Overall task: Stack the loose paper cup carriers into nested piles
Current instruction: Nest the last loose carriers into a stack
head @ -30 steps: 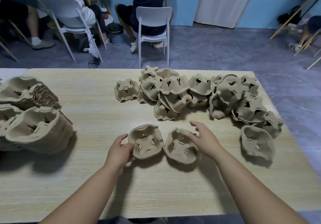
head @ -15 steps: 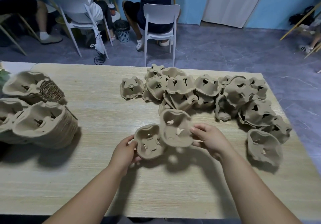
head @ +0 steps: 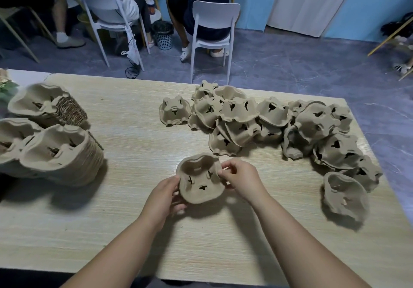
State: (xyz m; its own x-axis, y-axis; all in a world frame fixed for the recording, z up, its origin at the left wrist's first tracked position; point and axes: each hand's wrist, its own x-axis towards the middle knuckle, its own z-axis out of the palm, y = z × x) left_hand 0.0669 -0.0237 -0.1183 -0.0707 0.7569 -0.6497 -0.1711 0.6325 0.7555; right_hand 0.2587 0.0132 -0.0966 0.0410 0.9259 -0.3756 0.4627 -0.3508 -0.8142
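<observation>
Two brown pulp cup carriers (head: 200, 179) sit nested together, hollow side up, held just above the wooden table (head: 138, 135). My left hand (head: 164, 196) grips their left rim with curled fingers underneath. My right hand (head: 242, 179) pinches their right rim. A heap of loose carriers (head: 268, 122) lies behind, most of them upside down. One more loose carrier (head: 345, 195) lies hollow side up at the right. Tall nested piles (head: 60, 153) lie on their sides at the left edge.
Beyond the table's far edge stand white chairs (head: 213, 21) with seated people, and a small bin (head: 165, 35) on the floor. Green leaves (head: 6, 86) show at the far left. The table's front edge (head: 201, 282) runs close to my arms.
My right hand lifted the right carrier and set it into the one in my left hand. The two now sit as one nested pair between both hands.
</observation>
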